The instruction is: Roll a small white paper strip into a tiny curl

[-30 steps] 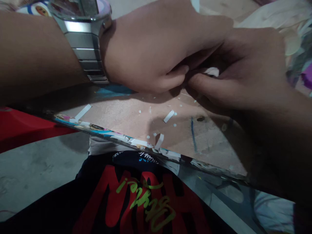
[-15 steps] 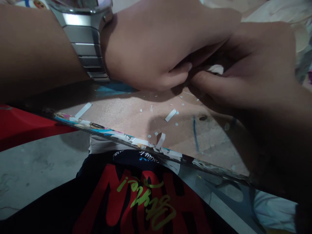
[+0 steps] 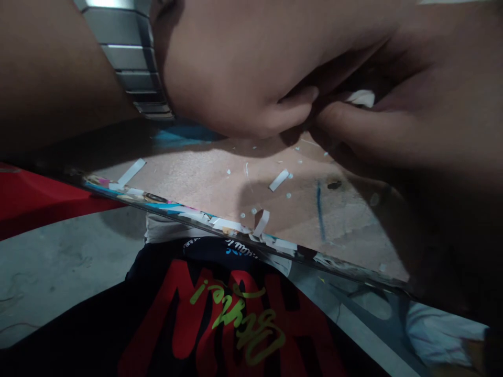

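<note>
My left hand, with a metal watch band at its wrist, is closed, its fingers curled against those of the other hand. My right hand is closed too, and a small piece of white material shows between its thumb and palm. Whatever the left fingertips pinch is hidden. Both hands are close together above a wooden tabletop, near its upper right part in view.
White strips lie on the tabletop, one of them at its near edge. Paper scraps line that edge. A red object is at the left, and whitish fabric at the lower right.
Both hands appear slightly larger and a little further right and up in the view. The fingers keep the same closed pose, and the strips lie as before.
</note>
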`<action>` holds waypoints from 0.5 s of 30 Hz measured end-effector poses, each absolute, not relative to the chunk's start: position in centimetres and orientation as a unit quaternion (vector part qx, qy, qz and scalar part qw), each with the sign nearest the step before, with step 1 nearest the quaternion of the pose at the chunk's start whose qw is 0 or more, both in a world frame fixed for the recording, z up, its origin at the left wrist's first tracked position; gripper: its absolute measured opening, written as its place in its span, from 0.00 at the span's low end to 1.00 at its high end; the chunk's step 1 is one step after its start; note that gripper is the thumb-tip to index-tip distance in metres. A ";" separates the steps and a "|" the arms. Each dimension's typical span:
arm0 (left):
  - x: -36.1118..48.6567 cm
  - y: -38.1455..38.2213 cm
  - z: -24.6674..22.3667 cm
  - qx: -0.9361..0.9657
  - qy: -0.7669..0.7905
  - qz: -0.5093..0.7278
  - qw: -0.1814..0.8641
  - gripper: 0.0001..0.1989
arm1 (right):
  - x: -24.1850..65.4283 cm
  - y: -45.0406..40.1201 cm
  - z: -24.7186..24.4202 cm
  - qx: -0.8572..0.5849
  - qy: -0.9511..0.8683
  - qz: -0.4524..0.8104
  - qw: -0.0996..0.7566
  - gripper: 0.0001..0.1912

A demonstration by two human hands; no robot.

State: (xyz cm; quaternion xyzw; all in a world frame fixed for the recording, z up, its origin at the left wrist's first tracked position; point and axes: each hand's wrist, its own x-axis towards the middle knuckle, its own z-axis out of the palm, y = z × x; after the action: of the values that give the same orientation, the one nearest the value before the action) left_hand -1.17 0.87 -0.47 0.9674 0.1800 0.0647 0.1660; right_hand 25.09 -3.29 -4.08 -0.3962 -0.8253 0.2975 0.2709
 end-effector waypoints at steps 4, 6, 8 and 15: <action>0.1 -0.4 0.5 0.950 0.292 -0.017 0.111 0.20 | 25.0 -3.7 -4.0 -0.356 -0.865 0.224 0.272 0.13; 0.5 -0.7 0.7 0.949 0.292 0.000 0.116 0.17 | 24.6 -4.4 -3.4 -0.427 -0.829 0.249 0.260 0.10; 0.6 -0.7 0.9 0.946 0.299 0.005 0.123 0.12 | 24.3 -5.0 -3.0 -0.387 -0.837 0.274 0.273 0.10; 0.5 -0.6 1.3 0.936 0.319 0.033 0.143 0.13 | 24.8 -4.0 -3.8 -0.380 -0.830 0.259 0.317 0.12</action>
State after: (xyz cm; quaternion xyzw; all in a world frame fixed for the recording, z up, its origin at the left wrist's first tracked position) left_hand 0.54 -0.61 1.26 0.9362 0.3192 0.0332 0.1432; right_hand 24.78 -4.03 -3.79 -0.3800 -0.8296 0.2593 0.3166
